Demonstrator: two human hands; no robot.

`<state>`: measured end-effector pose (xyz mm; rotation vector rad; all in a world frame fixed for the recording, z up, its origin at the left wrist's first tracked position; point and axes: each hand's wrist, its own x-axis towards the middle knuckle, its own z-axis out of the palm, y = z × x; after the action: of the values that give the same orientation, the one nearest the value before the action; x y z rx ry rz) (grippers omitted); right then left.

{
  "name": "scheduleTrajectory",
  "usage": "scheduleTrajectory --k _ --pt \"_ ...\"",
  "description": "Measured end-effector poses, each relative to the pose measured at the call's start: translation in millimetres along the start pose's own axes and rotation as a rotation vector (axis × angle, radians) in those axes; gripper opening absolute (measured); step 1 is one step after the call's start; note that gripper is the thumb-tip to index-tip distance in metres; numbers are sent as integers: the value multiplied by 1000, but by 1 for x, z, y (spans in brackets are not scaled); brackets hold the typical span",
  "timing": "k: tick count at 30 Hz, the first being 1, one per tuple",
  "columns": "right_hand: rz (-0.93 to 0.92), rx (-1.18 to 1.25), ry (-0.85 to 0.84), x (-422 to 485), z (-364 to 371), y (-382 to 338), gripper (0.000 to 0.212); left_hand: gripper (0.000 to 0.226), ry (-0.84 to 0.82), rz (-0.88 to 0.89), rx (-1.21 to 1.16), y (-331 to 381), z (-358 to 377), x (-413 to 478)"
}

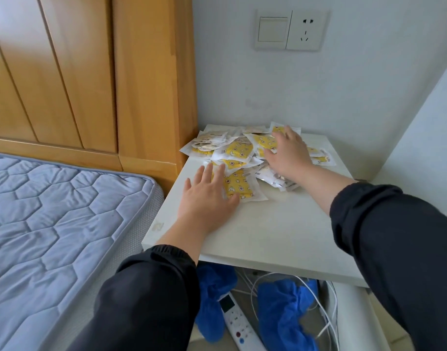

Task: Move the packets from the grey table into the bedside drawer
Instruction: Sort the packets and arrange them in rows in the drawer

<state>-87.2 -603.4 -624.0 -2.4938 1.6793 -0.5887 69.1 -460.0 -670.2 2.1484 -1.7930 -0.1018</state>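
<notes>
Beside the wooden headboard (pixel 90 72), the pale table (pixel 268 236) is carrying a loose heap of packets (pixel 239 153) at centre frame, above the open drawer (pixel 351 320) at the bottom. Sweeping inward from both flanks should be bunching them best. Left hand (pixel 207 196) and right hand (pixel 287 153) are lying flat on the heap, fingers spread, gripping nothing.

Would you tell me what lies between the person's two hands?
In the head view, yellow-printed packets lie between the left hand and the right hand; both hands touch them.
</notes>
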Motion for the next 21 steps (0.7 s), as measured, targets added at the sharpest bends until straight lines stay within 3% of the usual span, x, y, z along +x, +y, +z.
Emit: scheduleTrajectory --k 5,8,12,18,21 --pt "65 143 -337 19 -9 2 76 74 -47 12 9 0 0 1" --pt "106 250 -414 20 -12 6 75 73 -59 12 15 0 -1 2" --pt "-51 -21 -302 20 -15 9 64 71 -43 21 36 -1 1 3" --pt "-294 -411 -157 17 -14 6 10 70 -50 17 48 1 -1 2" --pt "-341 -500 -99 10 -15 6 19 70 -40 13 43 1 -1 2"
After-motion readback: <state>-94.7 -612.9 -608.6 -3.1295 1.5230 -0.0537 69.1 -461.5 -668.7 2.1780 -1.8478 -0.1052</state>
